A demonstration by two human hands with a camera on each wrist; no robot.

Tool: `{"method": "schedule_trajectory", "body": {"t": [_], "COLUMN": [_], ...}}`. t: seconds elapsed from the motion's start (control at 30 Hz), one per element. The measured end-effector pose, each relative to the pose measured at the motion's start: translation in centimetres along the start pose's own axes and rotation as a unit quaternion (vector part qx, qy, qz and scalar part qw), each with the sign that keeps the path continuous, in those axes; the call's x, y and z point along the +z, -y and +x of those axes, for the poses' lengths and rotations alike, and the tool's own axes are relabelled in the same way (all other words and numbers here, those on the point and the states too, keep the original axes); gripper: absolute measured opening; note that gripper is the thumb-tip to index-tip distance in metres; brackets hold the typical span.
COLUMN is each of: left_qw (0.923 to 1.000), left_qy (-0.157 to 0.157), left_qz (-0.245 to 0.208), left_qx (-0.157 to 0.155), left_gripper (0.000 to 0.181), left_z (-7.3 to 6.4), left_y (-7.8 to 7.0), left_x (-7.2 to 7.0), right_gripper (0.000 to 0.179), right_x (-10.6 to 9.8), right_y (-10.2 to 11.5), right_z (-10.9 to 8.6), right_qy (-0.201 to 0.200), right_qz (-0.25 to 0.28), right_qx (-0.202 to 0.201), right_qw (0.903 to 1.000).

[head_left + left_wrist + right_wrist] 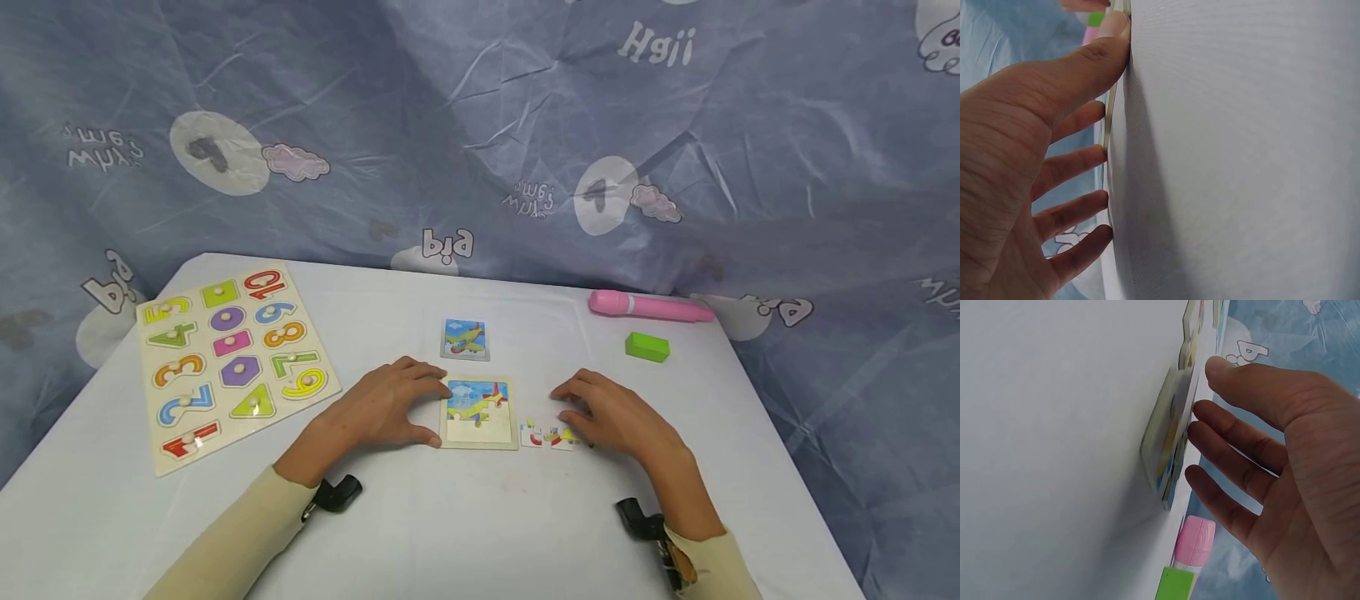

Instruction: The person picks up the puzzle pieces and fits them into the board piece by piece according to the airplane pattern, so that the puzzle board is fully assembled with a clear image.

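Note:
A small square wooden jigsaw board (480,435) lies mid-table, its upper part filled with an airplane-and-sky picture and its lower part bare wood. My left hand (386,407) rests beside it, thumb and fingertips at the board's left edge; the left wrist view shows the fingers (1072,167) spread and nearly straight. To the board's right lie loose jigsaw pieces (534,436) with red, yellow and white print. Over them hovers my right hand (618,417), its fingers loosely bent. In the right wrist view nothing sits between thumb and fingers, and puzzle pieces (1172,444) show just past the fingertips.
Behind the board lies a small airplane picture (465,340). A number-and-shape peg puzzle (243,342) covers the left side. At the back right are a green block (647,347) and a pink cylindrical pen-like thing (651,307). A printed blue-grey cloth hangs behind the white table.

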State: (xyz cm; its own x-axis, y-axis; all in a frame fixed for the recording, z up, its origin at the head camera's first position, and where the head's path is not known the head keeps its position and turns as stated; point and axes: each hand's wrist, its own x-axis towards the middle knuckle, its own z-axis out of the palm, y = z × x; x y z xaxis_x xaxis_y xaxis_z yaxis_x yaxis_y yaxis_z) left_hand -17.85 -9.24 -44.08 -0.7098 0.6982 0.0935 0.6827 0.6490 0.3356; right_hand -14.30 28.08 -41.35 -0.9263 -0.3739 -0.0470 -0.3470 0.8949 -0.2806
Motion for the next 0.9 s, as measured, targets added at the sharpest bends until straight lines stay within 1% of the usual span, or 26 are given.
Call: {"method": "schedule_trajectory", "body": {"t": [0.37, 0.63, 0.9], "left_qw": [1.0000, 1.0000, 1.0000], "left_qy": [0.000, -0.001, 0.000], "left_qz": [-0.002, 0.002, 0.002], "left_qx": [-0.001, -0.001, -0.002], "left_gripper": [0.069, 0.069, 0.069], "left_z": [0.0, 0.0, 0.0], "left_y": [-0.1, -0.1, -0.1], "left_x": [0.0, 0.0, 0.0], "right_gripper": [0.032, 0.032, 0.032], "right_x": [-0.2, -0.4, -0.6], "right_y": [-1.2, -2.2, -3.3], "right_z": [-1.0, -1.8, -2.6], "right_qy": [0.000, -0.013, -0.031], "right_qz": [-0.003, -0.008, -0.004], "right_qx": [0.011, 0.006, 0.009], "right_qw": [0.9999, 0.9999, 0.9995]}}
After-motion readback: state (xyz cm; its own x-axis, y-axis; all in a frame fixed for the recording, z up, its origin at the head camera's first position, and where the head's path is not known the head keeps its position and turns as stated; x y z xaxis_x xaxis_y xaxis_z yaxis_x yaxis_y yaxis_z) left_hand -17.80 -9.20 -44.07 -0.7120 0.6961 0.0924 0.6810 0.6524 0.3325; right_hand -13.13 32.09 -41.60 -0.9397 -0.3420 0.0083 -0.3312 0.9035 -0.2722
